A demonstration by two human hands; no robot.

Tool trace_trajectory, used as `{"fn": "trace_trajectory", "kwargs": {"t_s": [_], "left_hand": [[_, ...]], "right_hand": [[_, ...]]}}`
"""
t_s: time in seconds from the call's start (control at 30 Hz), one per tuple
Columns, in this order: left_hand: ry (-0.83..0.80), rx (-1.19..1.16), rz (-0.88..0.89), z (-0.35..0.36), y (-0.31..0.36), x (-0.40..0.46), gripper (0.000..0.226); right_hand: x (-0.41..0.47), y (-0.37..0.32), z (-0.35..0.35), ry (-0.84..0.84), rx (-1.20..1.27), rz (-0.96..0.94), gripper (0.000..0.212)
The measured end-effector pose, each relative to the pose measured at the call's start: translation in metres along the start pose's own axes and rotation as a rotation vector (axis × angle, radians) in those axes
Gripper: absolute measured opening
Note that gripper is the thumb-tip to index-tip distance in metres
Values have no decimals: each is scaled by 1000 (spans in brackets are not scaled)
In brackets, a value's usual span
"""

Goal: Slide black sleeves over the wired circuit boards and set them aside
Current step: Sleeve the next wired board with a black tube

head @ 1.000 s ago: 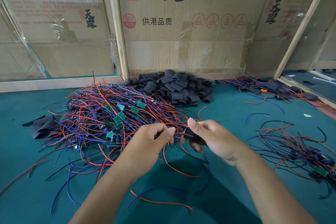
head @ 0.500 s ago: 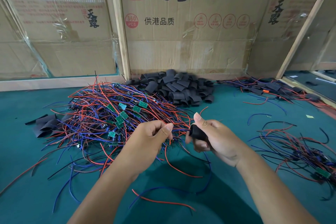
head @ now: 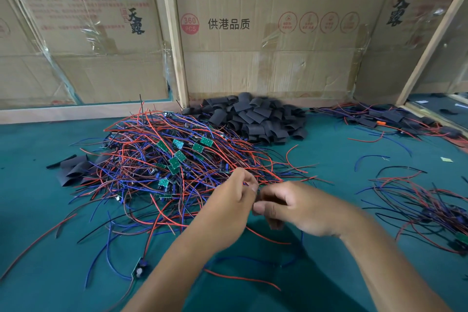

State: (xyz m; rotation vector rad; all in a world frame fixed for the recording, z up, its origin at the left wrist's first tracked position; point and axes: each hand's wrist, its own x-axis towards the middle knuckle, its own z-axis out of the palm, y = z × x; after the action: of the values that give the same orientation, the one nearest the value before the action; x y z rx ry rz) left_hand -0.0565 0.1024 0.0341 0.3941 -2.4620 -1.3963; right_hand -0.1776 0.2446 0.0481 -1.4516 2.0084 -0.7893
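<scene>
Two hands now meet at near edge of wire pile (head: 162,160). Half second ago apart, black sleeve visible in right hand (head: 301,210); now sleeve hidden inside curled right fingers, blurred. Left hand (head: 235,200) pinches wire ends at right fingertips. Likely threading begun. Loose sleeve heap (head: 253,116) behind pile; finished lot (head: 405,119) far right.

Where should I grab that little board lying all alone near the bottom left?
Probably pinch the lone board by its thin side edges, coming from above. It lies flat on the green mat, apart from the tangle, with wires trailing off one end.
</scene>
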Motion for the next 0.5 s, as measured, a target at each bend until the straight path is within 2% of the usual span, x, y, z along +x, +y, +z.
{"fn": "trace_trajectory", "kwargs": {"t_s": [0.2,0.3,0.4,0.43,0.5], "left_hand": [[-19,32,-27,7,-4,0,18],[109,206,104,2,3,1,22],[206,178,151,-21,14,-1,21],[158,177,130,-32,15,-2,21],[-61,329,94,-55,15,-3,12]], "right_hand": [[-1,-7,7,-5,-372,54,25],[2,-3,10,20,-407,64,35],[3,0,12,10,-393,81,39],[3,1,12,6,-395,83,39],[5,4,13,13,-392,83,39]]}}
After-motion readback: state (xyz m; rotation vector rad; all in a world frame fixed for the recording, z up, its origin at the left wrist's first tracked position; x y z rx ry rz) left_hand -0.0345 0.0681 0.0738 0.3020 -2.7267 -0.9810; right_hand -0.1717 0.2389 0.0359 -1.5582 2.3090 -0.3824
